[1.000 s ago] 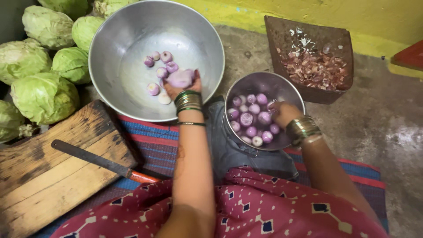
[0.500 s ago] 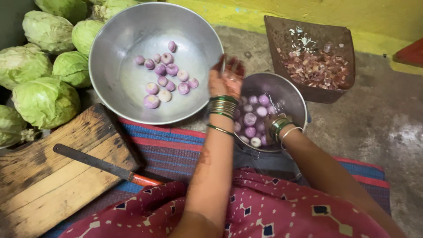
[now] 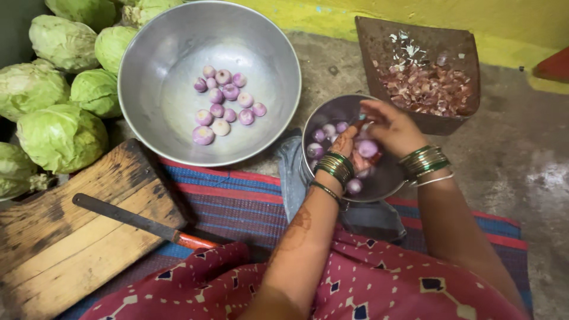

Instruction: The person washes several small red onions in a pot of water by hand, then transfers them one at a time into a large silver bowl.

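Note:
Both my hands are down in a small steel bowl [image 3: 313, 169] that holds several peeled purple onions [image 3: 325, 131]. My left hand [image 3: 347, 144] dips in from the near side, its fingers hidden among the onions. My right hand [image 3: 391, 127] arches over the bowl's far right side with curled fingers, and one onion [image 3: 368, 148] shows just under it. Whether either hand grips an onion is hidden. To the left, a large steel bowl [image 3: 154, 53] holds several more peeled onions [image 3: 224, 106].
Several green cabbages [image 3: 59, 133] are piled at the left. A wooden cutting board [image 3: 53, 249] with a long knife [image 3: 127, 218] lies at the lower left. A brown tray of onion peels [image 3: 427, 89] sits behind the small bowl. A striped mat [image 3: 237, 201] covers the floor.
My left hand dropped onions into the large bowl, then swung right and back into the small bowl. The large bowl now holds more onions. My right hand stayed in the small bowl.

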